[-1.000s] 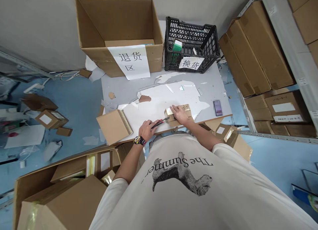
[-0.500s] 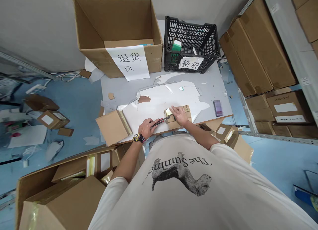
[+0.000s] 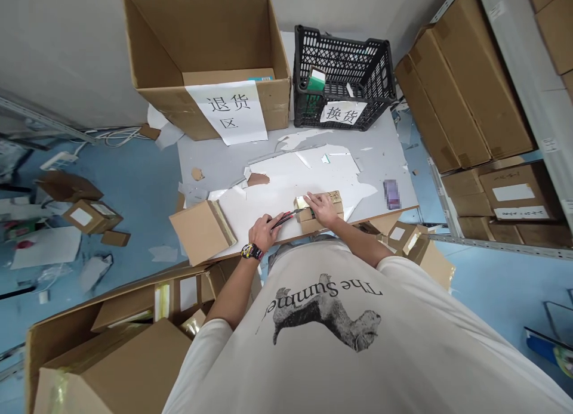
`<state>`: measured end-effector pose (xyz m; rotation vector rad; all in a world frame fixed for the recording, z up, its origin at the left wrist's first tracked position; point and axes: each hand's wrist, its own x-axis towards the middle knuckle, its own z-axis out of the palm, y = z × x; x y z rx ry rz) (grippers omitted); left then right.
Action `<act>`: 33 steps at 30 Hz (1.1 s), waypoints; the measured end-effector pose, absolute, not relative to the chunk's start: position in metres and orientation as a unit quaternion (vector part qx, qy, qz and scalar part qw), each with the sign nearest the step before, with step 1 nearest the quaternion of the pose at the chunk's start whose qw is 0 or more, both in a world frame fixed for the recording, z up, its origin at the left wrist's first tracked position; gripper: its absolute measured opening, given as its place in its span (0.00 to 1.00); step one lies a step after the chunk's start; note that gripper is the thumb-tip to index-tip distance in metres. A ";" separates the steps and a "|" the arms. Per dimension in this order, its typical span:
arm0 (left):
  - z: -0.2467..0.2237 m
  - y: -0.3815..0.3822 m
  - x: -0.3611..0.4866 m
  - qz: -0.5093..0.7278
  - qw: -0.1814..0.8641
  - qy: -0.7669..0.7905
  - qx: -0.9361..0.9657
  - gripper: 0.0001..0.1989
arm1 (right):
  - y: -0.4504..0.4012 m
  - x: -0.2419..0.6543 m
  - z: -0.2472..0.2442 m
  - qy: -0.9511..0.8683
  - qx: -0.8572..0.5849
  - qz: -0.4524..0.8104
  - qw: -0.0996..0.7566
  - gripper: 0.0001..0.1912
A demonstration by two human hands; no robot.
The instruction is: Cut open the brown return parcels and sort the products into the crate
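Observation:
My left hand point(image 3: 264, 232), with a watch on its wrist, is closed around a red-and-black utility knife point(image 3: 283, 218). The knife's tip points right and meets the left part of a small cardboard box point(image 3: 308, 226) at the table's front edge. Across the top of that box lies my right hand point(image 3: 323, 210), its fingers bent over and gripping it. Part of the box is hidden under this hand. A larger closed cardboard box point(image 3: 200, 232) stands left of my left hand.
White torn paper covers much of the table point(image 3: 389, 157). Behind are a big open carton point(image 3: 147, 92) with a paper sign and a black plastic crate point(image 3: 378, 104). A purple blurred item point(image 3: 392, 194) lies right. Shelved boxes point(image 3: 483, 92) flank the right; an open carton of boxes point(image 3: 36, 342) stands lower left.
The knife tip has shifted slightly left along the small box. My right hand stays on the box, and the whole view has moved a little.

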<state>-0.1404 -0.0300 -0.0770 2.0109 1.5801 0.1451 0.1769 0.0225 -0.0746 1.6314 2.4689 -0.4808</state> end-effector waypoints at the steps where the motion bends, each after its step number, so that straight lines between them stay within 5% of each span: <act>1: -0.077 -0.030 -0.141 0.055 0.285 0.593 0.751 0.27 | 0.023 0.177 -0.074 0.821 0.543 -0.163 0.071 0.41; 21: -0.063 0.025 -0.167 0.110 0.251 0.638 0.720 0.29 | 0.025 0.178 -0.075 0.812 0.558 -0.168 0.038 0.38; 33: -0.123 -0.026 -0.113 0.093 0.312 0.773 0.545 0.25 | 0.021 0.205 -0.068 0.823 0.552 -0.131 -0.040 0.33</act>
